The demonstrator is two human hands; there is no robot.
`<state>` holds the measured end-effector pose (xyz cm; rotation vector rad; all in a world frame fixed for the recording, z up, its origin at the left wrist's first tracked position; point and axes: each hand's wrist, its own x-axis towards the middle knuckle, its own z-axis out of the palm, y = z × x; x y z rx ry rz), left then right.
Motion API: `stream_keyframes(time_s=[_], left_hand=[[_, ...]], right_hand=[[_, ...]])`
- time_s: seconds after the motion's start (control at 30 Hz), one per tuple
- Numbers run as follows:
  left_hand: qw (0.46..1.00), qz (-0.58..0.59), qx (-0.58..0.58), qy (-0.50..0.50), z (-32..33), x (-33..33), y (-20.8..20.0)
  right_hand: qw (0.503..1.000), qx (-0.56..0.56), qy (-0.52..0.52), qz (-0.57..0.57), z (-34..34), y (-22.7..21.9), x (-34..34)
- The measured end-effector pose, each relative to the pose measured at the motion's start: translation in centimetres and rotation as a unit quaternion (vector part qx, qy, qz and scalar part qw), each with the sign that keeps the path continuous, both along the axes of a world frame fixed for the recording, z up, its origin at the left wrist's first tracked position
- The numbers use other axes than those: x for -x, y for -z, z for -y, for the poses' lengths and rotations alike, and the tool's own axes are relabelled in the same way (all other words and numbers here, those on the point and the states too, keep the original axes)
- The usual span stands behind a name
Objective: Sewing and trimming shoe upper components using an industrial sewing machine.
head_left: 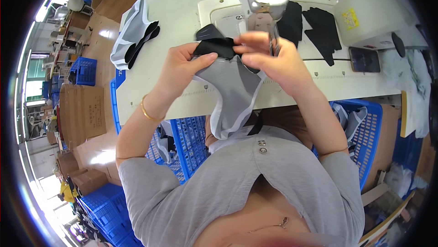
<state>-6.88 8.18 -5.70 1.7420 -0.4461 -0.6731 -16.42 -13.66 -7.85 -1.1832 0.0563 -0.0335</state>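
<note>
In front of a sewing machine (264, 2), both hands hold up a grey fabric piece (237, 87) with white edging. A black fabric panel (214, 47) lies along its upper edge. My left hand (185, 66) is closed, with the thumb on top pinching the grey and black layers. My right hand (276, 62) is curled at the other end of the black panel, its thumb and fingers closing on the fabric edge; the fingers are slightly blurred. The grey part hangs down over the table's near edge toward my lap.
On the white sewing table (169, 101), another grey and black piece (137, 34) lies at the left. Black cut pieces (321, 32) and a phone (365, 60) lie at the right. Blue baskets (189, 142) with fabric stand below. A cardboard box (84, 112) is on the floor.
</note>
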Motion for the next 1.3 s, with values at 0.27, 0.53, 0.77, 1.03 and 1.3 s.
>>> stream_keyframes(time_s=[0.27, 0.53, 0.77, 1.03, 1.3], left_hand=[[0.998, 0.042, 0.004, 0.035, 0.5, 2.4, -0.3], [0.998, 0.039, 0.016, 0.039, 0.2, 2.9, -0.9], [0.998, 0.018, -0.026, 0.045, 0.7, 1.7, -1.3], [0.993, -0.104, 0.022, 0.053, 0.1, 1.7, -0.5], [0.976, -0.134, 0.018, 0.172, -0.1, -1.1, -3.7]], right_hand=[[0.984, 0.122, -0.102, -0.074, -0.8, 0.9, 0.5], [0.972, 0.146, -0.140, -0.116, -0.8, 1.8, 1.5], [0.991, 0.129, -0.010, -0.038, -1.6, 1.8, 2.3], [0.986, 0.152, 0.064, 0.034, -2.4, 2.1, 2.9], [0.890, 0.348, 0.033, 0.293, -0.3, 2.0, 2.9]])
